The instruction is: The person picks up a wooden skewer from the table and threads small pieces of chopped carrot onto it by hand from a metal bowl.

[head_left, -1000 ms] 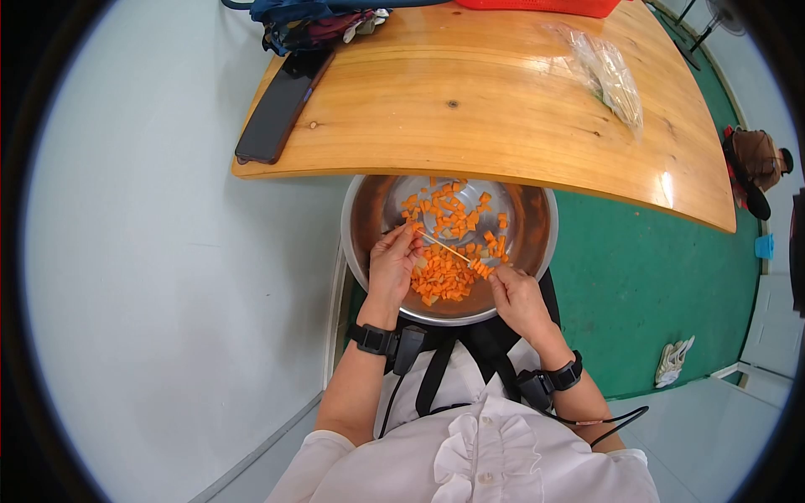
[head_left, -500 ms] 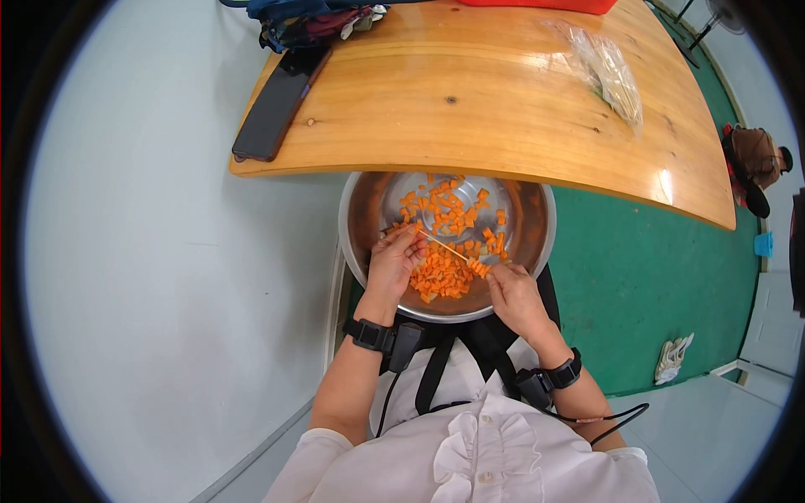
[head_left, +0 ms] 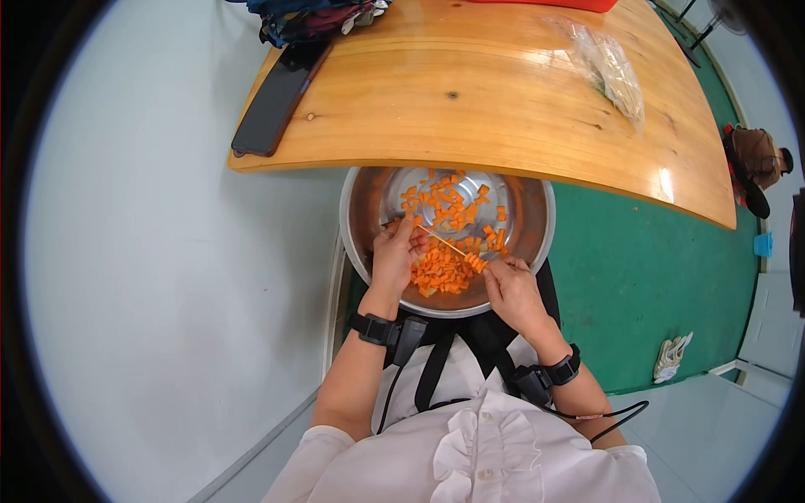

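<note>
A wide metal bowl [head_left: 543,243] rests at my lap, holding many small orange carrot pieces [head_left: 440,270]. Between my hands, above the bowl, a thin wooden skewer [head_left: 442,241] slants down to the right. Several carrot pieces [head_left: 475,262] are threaded on its lower end. My right hand [head_left: 516,295] is closed round that end, its fingertips against the threaded pieces. At the skewer's upper left end, my left hand [head_left: 396,256] is closed in a pinch, with a carrot piece [head_left: 417,221] at its fingertips. The fingers partly hide the skewer's tip.
A wooden table [head_left: 453,134] overhangs the bowl's far rim. On it lie a dark phone [head_left: 281,101], a folded dark cloth item [head_left: 310,21], a clear plastic bag [head_left: 616,71] and a red container [head_left: 553,3]. A white wall [head_left: 168,251] stands at the left.
Both hands keep hold, with the skewer at nearly the same slant. The left fingertips have shifted slightly upward. The bowl appears a little higher in view.
</note>
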`<state>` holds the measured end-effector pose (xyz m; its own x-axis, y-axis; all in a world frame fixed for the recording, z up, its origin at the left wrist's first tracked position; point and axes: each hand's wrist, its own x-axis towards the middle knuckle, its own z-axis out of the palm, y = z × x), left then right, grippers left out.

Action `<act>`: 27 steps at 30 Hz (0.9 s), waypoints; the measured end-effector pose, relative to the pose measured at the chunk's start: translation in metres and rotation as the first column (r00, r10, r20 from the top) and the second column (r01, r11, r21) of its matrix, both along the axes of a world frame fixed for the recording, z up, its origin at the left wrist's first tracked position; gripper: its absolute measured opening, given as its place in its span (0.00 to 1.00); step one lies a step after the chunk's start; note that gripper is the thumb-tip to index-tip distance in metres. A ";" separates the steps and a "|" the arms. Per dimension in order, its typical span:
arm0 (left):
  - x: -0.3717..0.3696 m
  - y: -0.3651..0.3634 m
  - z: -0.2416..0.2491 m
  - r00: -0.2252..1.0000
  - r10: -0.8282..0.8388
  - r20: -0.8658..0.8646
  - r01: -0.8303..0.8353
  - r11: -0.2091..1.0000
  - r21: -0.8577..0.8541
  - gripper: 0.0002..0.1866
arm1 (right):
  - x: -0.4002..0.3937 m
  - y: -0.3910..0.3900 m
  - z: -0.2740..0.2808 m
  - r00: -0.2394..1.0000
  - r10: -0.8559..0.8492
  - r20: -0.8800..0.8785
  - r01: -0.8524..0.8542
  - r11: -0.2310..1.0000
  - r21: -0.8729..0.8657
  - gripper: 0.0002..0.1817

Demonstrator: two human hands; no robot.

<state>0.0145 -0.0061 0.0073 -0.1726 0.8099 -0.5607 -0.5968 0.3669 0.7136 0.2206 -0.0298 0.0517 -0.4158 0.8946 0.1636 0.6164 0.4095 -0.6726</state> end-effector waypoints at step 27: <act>-0.004 -0.008 -0.004 0.965 -0.038 0.260 0.048 0.998 -0.033 0.13 | -0.002 -0.002 -0.003 0.995 0.015 0.101 -0.014 1.000 -0.009 0.02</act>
<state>0.0110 -0.0138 0.0036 0.0172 0.7902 -0.6126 -0.7422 0.4206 0.5218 0.2188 -0.0315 0.0490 -0.4426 0.8896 0.1126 0.6757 0.4134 -0.6103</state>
